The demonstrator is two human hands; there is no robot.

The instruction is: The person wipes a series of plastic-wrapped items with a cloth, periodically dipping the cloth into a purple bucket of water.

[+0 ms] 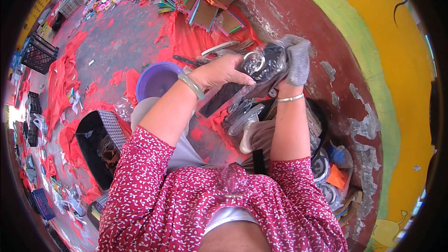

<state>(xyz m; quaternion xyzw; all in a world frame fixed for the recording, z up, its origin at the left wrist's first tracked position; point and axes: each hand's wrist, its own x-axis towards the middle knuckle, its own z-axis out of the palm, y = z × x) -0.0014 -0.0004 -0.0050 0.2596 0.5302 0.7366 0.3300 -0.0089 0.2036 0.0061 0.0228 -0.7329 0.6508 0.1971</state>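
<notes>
In front of me I hold up a black strap-like item with a round silver ring, in a clear plastic bag (267, 60). My left hand (223, 71), bare and with a pale bangle at the wrist, grips its near side with the thumb on top. My right hand (295, 63) is at the far right end of the bag; what looks like a grey knitted glove covers it, and its fingers are mostly hidden behind the bag. Below the hands, more plastic-wrapped things (245, 116) lie in a dark container beside my leg.
A purple basin (156, 78) stands left of my left forearm. An open black case (95, 133) with a checked edge lies further left. Picture-frame-like boards (205, 14) are piled ahead on red sheeting. A peeling red wall (336, 42) rises close on my right. Black crates (39, 53) stand far left.
</notes>
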